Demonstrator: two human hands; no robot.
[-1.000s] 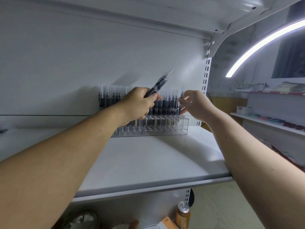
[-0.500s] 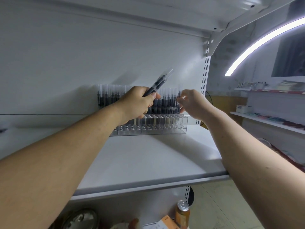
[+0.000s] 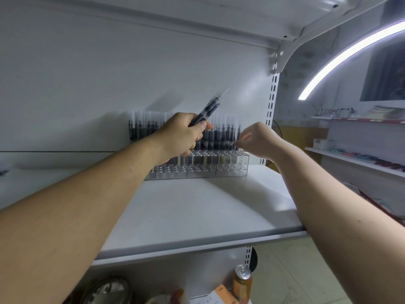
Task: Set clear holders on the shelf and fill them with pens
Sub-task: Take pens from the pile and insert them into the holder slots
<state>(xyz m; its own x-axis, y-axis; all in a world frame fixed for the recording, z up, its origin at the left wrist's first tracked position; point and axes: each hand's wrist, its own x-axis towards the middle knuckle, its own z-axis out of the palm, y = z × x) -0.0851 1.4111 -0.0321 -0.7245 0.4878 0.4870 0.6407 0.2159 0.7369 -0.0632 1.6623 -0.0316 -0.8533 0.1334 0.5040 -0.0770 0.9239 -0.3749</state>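
A clear holder point(image 3: 228, 170) stands at the back of the white shelf point(image 3: 197, 216), against the rear wall. Several black pens with clear caps point(image 3: 221, 132) stand upright in its back rows; the front rows show bare holes. My left hand point(image 3: 182, 134) grips a small bundle of black pens point(image 3: 210, 108) that points up and to the right, in front of the holder's left half. My right hand point(image 3: 256, 139) is at the holder's right end, its fingertips pinching a pen among the standing ones; that pen is mostly hidden.
A slotted upright point(image 3: 271, 106) bounds the shelf on the right. Below the shelf's front edge are an orange drink can point(image 3: 242, 281), a round metal object point(image 3: 107, 290) and an orange box point(image 3: 221, 295). Farther shelves with goods point(image 3: 359, 159) lie to the right.
My right hand has moved down at the holder's right end, lowering its pen among the standing pens. My left hand with its bundle has stayed almost still.
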